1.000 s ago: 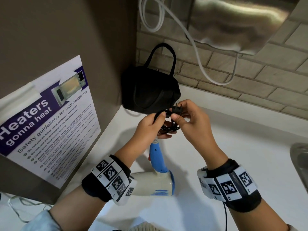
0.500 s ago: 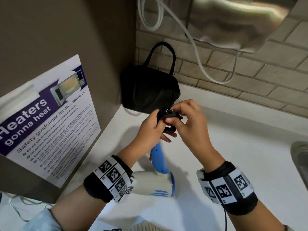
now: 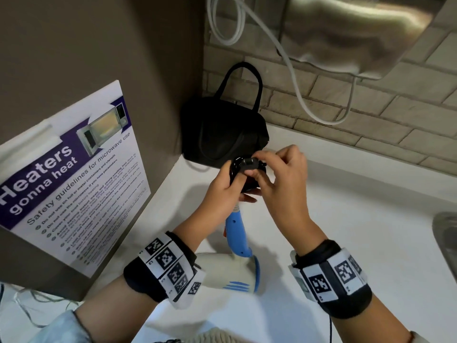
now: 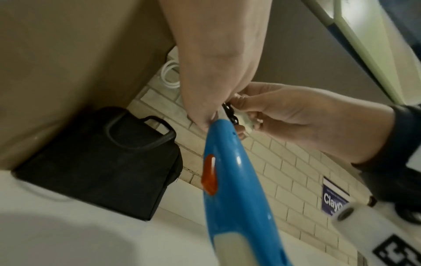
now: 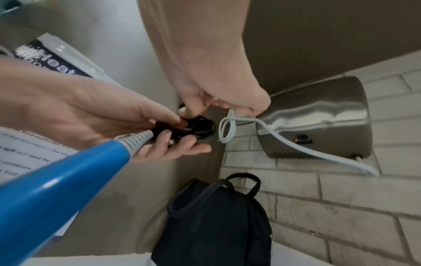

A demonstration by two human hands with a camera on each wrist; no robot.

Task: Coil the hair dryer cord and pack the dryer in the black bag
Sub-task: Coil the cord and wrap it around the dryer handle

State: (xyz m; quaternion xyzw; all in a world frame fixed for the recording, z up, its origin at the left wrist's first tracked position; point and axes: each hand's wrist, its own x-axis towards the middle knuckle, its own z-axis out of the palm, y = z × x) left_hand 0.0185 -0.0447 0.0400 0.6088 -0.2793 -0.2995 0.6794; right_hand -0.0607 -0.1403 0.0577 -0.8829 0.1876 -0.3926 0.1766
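The white and blue hair dryer (image 3: 236, 240) hangs handle-up below my hands, its body (image 3: 222, 272) low over the white counter (image 3: 346, 231). At the handle's top the black cord (image 3: 236, 170) is wound into a small coil. My left hand (image 3: 233, 180) grips that coil. My right hand (image 3: 257, 167) pinches the black plug (image 3: 249, 162) on top of it. In the right wrist view the coil (image 5: 196, 126) lies against the left hand's fingers (image 5: 164, 142). The black bag (image 3: 222, 134) stands just behind, in the corner, with its handles up.
A steel hand dryer (image 3: 346, 28) hangs on the brick wall above, with a white cable (image 3: 291, 70) looping down. A microwave safety poster (image 3: 69, 174) leans on the brown panel at left. A metal sink edge (image 3: 447, 241) shows at right.
My right hand has brought the plug leftward onto the top of the coil. Both hands have lifted slightly toward the bag.
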